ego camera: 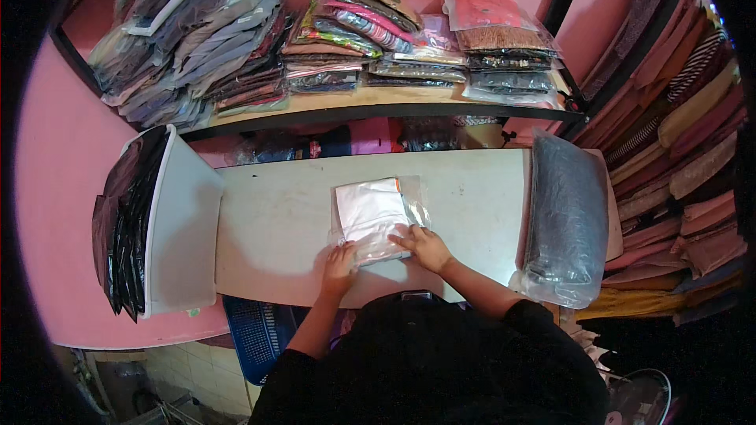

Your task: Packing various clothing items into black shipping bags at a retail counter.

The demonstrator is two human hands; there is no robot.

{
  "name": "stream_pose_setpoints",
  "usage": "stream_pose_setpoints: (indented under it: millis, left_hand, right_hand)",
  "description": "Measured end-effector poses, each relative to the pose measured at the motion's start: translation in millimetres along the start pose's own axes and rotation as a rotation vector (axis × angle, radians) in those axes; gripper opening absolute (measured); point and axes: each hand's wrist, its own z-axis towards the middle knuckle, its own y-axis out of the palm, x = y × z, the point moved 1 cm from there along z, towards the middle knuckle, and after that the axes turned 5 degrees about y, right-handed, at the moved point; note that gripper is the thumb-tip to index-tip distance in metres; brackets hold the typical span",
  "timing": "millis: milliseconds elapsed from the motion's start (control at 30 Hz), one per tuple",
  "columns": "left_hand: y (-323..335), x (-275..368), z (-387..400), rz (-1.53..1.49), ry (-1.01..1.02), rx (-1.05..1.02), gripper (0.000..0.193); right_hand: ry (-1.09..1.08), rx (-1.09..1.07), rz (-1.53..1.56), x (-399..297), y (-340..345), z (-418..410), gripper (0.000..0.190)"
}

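A folded white cloth [369, 203] lies inside a clear plastic bag [418, 192] on the pale tabletop. A thin orange edge shows at the cloth's far right corner. My left hand [339, 268] holds the bag at its near left corner, fingertips over the plastic. On the right side of the bag, my right hand [430, 249] grips the plastic, with its fingers reaching in over the cloth. The undersides of both hands are hidden.
A white bin [186, 236] with black plastic bags stands at the table's [277, 218] left end. A bundle of clear plastic [564, 218] lies at the right. Bagged garments [331, 41] fill the shelf behind. A blue basket [254, 336] sits below, and clothes [667, 189] hang at right.
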Motion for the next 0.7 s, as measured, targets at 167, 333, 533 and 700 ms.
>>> stream_pose_setpoints:
  millis: [167, 333, 533, 700]
  left_hand:
    - [-57, -12, 50, -0.428, -0.207, 0.102, 0.022]
    - [-83, -2, 98, -0.634, -0.234, 0.369, 0.011]
    - [-27, 1, 116, -0.568, -0.450, 0.335, 0.020]
    - [61, -40, 82, -0.266, -0.589, 0.155, 0.031]
  right_hand:
    - [0.147, 0.232, 0.406, 17, -47, 22, 0.071]
    - [0.431, 0.561, 1.078, 6, -121, 44, 0.070]
    - [0.620, 0.697, 0.941, 38, -80, 54, 0.054]
    - [0.740, 0.480, 0.559, 62, 8, 57, 0.039]
